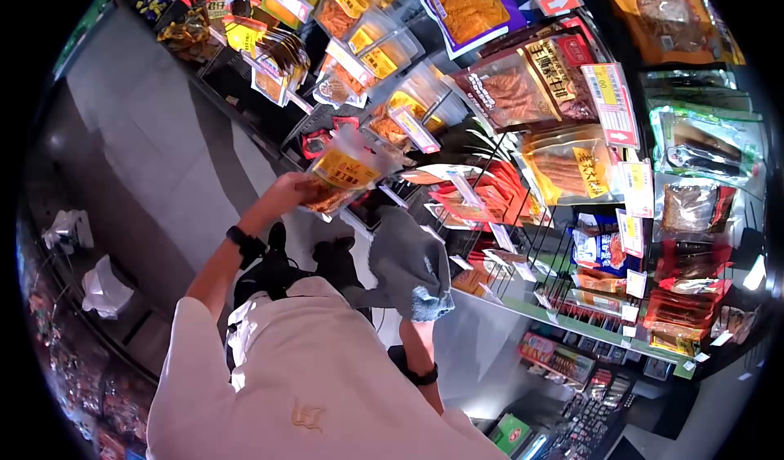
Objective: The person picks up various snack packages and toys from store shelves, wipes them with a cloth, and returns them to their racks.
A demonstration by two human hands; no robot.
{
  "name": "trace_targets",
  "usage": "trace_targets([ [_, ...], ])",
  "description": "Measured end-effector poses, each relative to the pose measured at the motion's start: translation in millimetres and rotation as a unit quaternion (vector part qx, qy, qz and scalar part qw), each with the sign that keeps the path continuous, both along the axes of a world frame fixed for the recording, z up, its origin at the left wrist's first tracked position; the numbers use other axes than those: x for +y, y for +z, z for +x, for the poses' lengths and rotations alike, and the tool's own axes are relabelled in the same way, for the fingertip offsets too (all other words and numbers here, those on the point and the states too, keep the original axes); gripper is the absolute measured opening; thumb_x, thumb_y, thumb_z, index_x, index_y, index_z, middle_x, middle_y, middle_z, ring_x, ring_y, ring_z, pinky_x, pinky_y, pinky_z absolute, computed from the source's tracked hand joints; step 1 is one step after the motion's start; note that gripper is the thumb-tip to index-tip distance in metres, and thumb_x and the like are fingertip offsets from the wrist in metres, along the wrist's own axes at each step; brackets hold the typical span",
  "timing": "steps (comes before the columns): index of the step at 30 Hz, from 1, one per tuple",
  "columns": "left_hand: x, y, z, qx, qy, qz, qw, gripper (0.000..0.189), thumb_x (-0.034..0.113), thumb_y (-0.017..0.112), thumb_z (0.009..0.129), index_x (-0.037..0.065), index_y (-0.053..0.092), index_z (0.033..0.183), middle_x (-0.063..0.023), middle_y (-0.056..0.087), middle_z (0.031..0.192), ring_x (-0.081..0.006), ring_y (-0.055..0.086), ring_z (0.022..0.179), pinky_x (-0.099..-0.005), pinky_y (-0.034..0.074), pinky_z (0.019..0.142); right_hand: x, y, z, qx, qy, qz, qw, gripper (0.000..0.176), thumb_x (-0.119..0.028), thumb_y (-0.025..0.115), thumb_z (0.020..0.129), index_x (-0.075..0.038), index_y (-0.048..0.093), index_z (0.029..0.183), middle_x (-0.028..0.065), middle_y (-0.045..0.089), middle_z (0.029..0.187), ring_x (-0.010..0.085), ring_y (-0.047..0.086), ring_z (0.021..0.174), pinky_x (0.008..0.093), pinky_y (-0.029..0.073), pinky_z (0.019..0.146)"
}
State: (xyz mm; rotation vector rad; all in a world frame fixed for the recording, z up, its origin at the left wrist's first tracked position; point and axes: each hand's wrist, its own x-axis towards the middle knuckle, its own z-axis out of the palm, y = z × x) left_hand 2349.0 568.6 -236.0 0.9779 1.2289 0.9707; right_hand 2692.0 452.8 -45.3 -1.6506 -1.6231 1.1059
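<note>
My left hand, with a black watch on its wrist, grips the edge of a snack packet. The packet is clear plastic with a yellow label and orange-brown food inside. It is held in front of the hanging rack, close to other packets with similar yellow labels. Lower down, my right hand has a black band at its wrist and shows only in part. Grey-blue denim cloth with a frayed edge covers its fingers, so whether they hold anything is hidden.
Hooks with price tags jut from the rack, carrying many bagged snacks such as a brown meat packet. A pale green shelf edge runs below. Grey floor lies left. White plastic bags sit at the far left.
</note>
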Motion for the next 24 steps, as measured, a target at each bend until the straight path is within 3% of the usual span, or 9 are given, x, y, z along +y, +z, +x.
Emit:
trace_targets([
  [4, 40, -16, 7, 0.128, -0.036, 0.137, 0.982, 0.019, 0.01, 0.06, 0.089, -0.004, 0.061, 0.101, -0.0091, 0.063, 0.081, -0.0101, 0.059, 0.076, -0.0305, 0.048, 0.067, -18, -4, 9, 0.014, -0.048, -0.044, 0.998, 0.055, -0.024, 0.056, 0.091, -0.003, 0.039, 0.139, 0.0122, 0.046, 0.137, 0.0243, 0.048, 0.122, 0.0387, 0.041, 0.099],
  [6, 57, -18, 27, -0.049, -0.018, 0.056, 0.997, 0.02, 0.012, 0.061, 0.088, -0.004, 0.06, 0.101, -0.0095, 0.063, 0.079, -0.0102, 0.058, 0.074, -0.0309, 0.046, 0.066, -21, -7, 11, 0.014, -0.065, -0.06, 0.996, 0.055, -0.024, 0.055, 0.091, -0.003, 0.039, 0.139, 0.0121, 0.046, 0.138, 0.0242, 0.048, 0.122, 0.0385, 0.041, 0.099],
  [11, 84, -13, 44, -0.082, -0.032, 0.089, 0.992, 0.026, 0.015, 0.063, 0.087, 0.001, 0.063, 0.109, -0.0107, 0.067, 0.089, -0.0112, 0.061, 0.081, -0.0302, 0.049, 0.073, -22, -11, 10, 0.023, -0.089, -0.075, 0.993, 0.056, -0.024, 0.055, 0.091, -0.003, 0.038, 0.14, 0.012, 0.046, 0.138, 0.0238, 0.048, 0.123, 0.038, 0.04, 0.099],
  [17, 93, -32, 58, 0.034, -0.034, 0.05, 0.998, 0.03, 0.015, 0.064, 0.087, 0.001, 0.061, 0.114, -0.0078, 0.068, 0.095, -0.0122, 0.061, 0.085, -0.0309, 0.049, 0.076, -11, -17, 8, 0.04, -0.096, -0.079, 0.991, 0.056, -0.024, 0.055, 0.091, -0.003, 0.038, 0.14, 0.0118, 0.045, 0.138, 0.0234, 0.047, 0.123, 0.0374, 0.04, 0.1],
  [19, 88, -33, 59, -0.072, 0.01, 0.06, 0.996, 0.031, 0.014, 0.065, 0.087, -0.001, 0.061, 0.114, -0.0072, 0.067, 0.096, -0.012, 0.061, 0.086, -0.0307, 0.05, 0.076, -7, -19, 5, 0.048, -0.097, -0.082, 0.991, 0.056, -0.024, 0.055, 0.092, -0.003, 0.037, 0.14, 0.0117, 0.045, 0.138, 0.0232, 0.047, 0.123, 0.0372, 0.04, 0.1],
  [24, 87, -21, 65, -0.084, 0.029, 0.04, 0.995, 0.026, 0.011, 0.066, 0.086, -0.003, 0.062, 0.108, -0.0077, 0.066, 0.093, -0.012, 0.06, 0.085, -0.0284, 0.05, 0.074, -3, -22, 2, 0.056, -0.098, -0.084, 0.99, 0.056, -0.024, 0.055, 0.092, -0.003, 0.037, 0.14, 0.0116, 0.045, 0.138, 0.0229, 0.047, 0.124, 0.0367, 0.04, 0.1],
])
